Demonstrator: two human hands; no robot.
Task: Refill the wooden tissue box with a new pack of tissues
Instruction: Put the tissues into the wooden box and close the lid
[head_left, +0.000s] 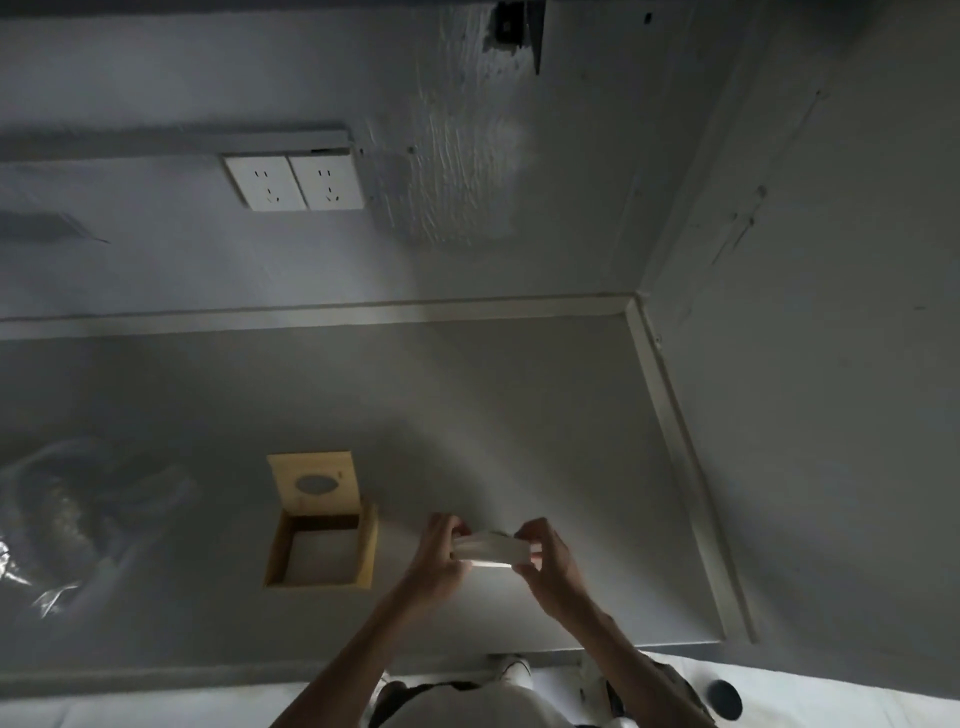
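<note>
- We look down on a grey table (519, 415) in dim light, set into a corner where two grey walls meet.
- Our left hand (434, 564) and right hand (548, 569) reach forward over the table's near half, bare forearms coming up from the bottom edge.
- Between them we hold a white pack of tissues (491, 548), lifted above the table top and lying roughly level.
- The left fingers are curled and clamped on the pack's left end; the right fingers and thumb pinch its right end.
- To the left of our hands, near but apart from them, the wooden tissue box (322, 553) sits open on the table.
- We can see into the box; its inside looks pale, and we cannot tell whether anything lies in it.
- Its wooden lid (314, 483), with an oval slot in the middle, rests at the far edge of the box, touching it or nearly so.
- On the far wall, two white sockets (296, 182) sit side by side under a grey strip.
- At the far left of the table lies something crinkled and shiny (57, 525), too blurred for us to name.
- A small dark round object (723, 699) shows at the lower right, on a pale surface below the table's edge.
</note>
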